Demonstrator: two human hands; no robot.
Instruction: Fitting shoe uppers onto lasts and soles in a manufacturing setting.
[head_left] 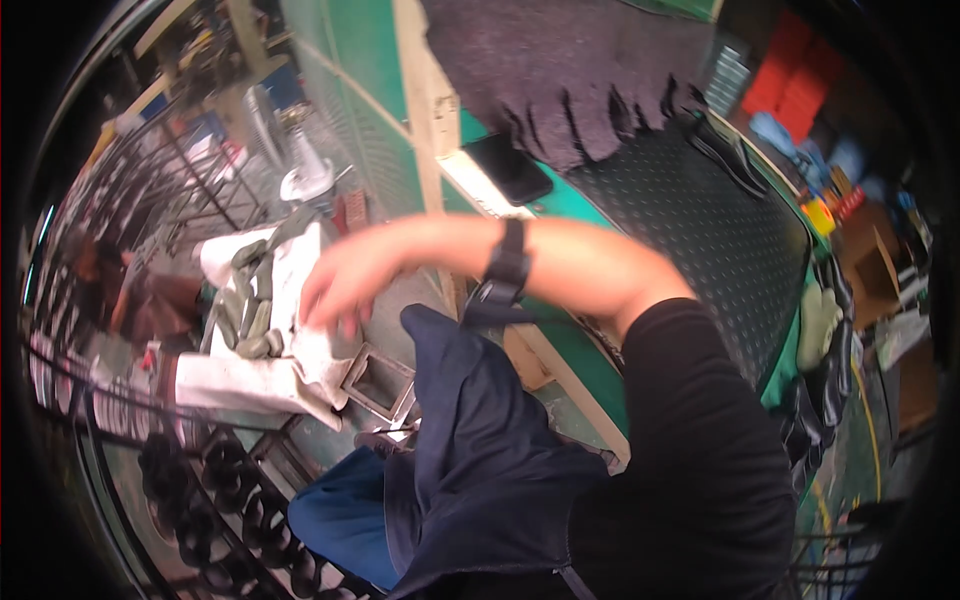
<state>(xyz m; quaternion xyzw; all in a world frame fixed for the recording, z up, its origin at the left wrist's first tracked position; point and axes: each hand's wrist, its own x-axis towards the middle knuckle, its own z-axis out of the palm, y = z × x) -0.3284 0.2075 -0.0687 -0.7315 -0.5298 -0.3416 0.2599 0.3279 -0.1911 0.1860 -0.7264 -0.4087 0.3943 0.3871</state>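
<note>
My right arm, with a black band (507, 268) at the wrist, reaches across to the left. My right hand (345, 277) is smeared by motion, its fingers pointing down and somewhat apart, with nothing visible in them. It hangs at the right side of a white cloth (235, 385) that is draped over a support. On the cloth lies a pile of olive-green, long rounded pieces (258, 300); their exact kind I cannot make out. My left hand is not in view. A dark blue apron (490, 400) covers my lap.
The green workbench (580, 375) on my right bears a black studded mat (690, 215), a dark fringed sheet (580, 70) and a black phone (508, 168). A metal frame (380, 383) stands beside the cloth. Black rounded parts (225, 480) hang on a rack at lower left.
</note>
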